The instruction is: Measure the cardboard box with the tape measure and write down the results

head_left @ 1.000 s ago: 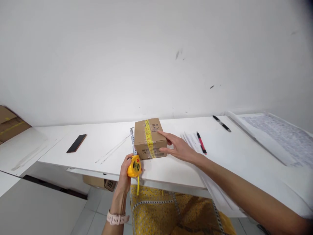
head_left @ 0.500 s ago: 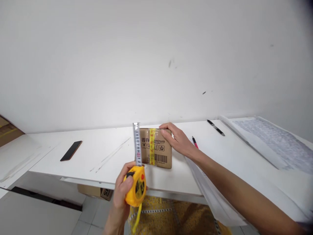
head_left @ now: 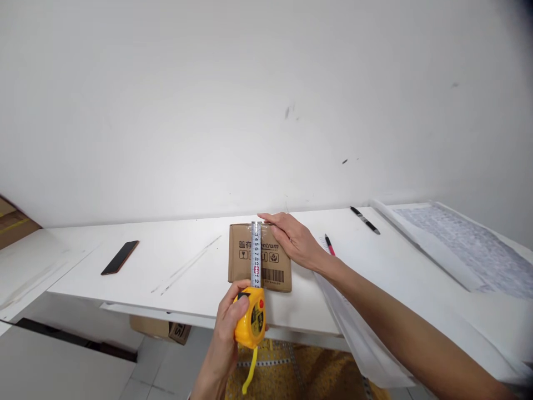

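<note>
A small brown cardboard box with printed symbols and a barcode stands on the white table. My left hand is closed around a yellow tape measure just in front of the table's edge. Its steel blade runs up over the box's printed face to the top edge. My right hand rests on the box's top right, fingers stretched flat, fingertips at the blade's end.
A black phone lies on the table at the left. A red pen and a black pen lie to the right, beside large printed sheets. Cardboard boxes sit under the table; yellow fabric is below.
The box has been tipped from its taped side onto another face, printed side now showing. My left hand moved the tape measure right, laying the blade over the box.
</note>
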Demonstrator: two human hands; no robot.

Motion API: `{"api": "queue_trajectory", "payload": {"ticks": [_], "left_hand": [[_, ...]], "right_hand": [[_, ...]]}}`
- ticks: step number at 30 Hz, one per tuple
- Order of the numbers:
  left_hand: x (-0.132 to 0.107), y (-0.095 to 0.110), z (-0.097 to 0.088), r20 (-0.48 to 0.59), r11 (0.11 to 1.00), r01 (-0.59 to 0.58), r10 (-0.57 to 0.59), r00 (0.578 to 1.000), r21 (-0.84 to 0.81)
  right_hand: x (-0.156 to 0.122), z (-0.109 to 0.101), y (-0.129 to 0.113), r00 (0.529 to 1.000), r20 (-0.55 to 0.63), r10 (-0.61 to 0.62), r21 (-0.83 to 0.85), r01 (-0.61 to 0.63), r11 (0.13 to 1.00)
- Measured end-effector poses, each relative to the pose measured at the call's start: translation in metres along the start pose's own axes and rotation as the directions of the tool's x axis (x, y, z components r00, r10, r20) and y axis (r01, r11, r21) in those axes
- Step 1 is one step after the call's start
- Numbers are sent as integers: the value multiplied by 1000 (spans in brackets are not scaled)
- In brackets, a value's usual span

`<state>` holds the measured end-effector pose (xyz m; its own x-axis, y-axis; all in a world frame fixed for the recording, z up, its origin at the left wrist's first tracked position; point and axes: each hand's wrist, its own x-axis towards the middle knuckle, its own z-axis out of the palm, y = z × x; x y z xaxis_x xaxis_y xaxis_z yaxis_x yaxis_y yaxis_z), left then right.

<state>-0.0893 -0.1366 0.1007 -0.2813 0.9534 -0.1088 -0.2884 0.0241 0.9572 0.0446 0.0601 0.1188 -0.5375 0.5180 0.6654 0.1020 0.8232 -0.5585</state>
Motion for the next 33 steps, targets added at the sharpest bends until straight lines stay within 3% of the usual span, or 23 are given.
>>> {"api": "queue_trajectory", "payload": {"ticks": [9,16,23,33], "left_hand": [[13,-4,-3,35,1000,20,-20,999,-15],[15,-10,-2,44,1000,7,-7,999,-1],[9,-19,-8,26,988,-30,26,999,151],[10,-22,-9,49,993,6,-12,999,119]], "right_hand": [[8,-7,5,992,111,-53,-233,78,969],[16,-6,8,992,100,-78,-365,109,925],[20,-4,20,997,48,-61,-345,74,936],[19,-2,26,998,-1,-65,-273,63,960]]}}
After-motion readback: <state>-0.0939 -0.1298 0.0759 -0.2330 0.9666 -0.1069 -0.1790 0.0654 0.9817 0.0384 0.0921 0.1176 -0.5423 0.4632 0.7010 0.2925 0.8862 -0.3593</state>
